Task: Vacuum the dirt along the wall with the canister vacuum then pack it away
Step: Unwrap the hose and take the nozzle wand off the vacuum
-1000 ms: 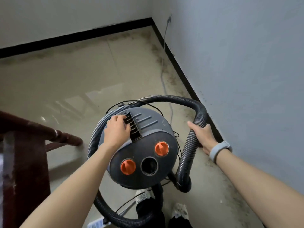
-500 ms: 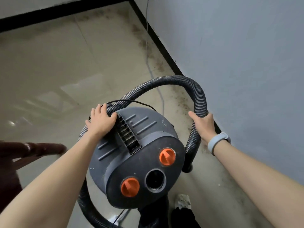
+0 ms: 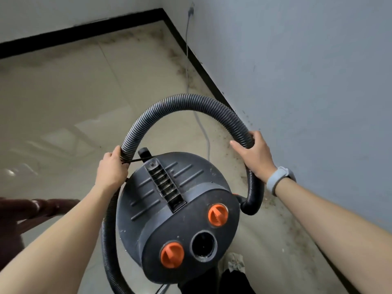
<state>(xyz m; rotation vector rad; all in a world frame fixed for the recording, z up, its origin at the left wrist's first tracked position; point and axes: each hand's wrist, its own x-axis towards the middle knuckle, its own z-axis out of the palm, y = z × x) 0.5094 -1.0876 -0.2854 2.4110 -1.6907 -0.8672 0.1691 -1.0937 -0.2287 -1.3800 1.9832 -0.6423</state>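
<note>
While the dark grey round canister vacuum (image 3: 169,213) sits nearest, tilted so its flat face with two orange knobs (image 3: 218,215) and an open round port (image 3: 203,246) looks up at the camera, both hands are out beyond it on the hose. The black ribbed flexible hose (image 3: 186,102) arches over the far side of the canister from left to right, so its long run lies across the view rather than toward the wall. The left hand (image 3: 111,170) grips the hose at the left foot of the arch, fingers curled round it, seemingly with a thin black cord (image 3: 137,160) caught under them, though the view there is poor. The right hand (image 3: 254,155) clenches the hose on the right shoulder of the arch, a pale wristband (image 3: 280,179) just below it; from there the hose drops to a black elbow (image 3: 252,202) at the canister's right side.

The right hand is the one nearer the work. The band of brown dirt (image 3: 261,187) runs along the black skirting (image 3: 203,66) at the foot of the pale grey wall (image 3: 307,81), right of and beyond the canister, stretching toward the far corner. A thin pale cable (image 3: 187,60) trails down the wall and across the beige tiled floor (image 3: 74,92). I judge the dirt still unswept, so the hose's free end, out of view, must swing rightward to the wall.
</note>
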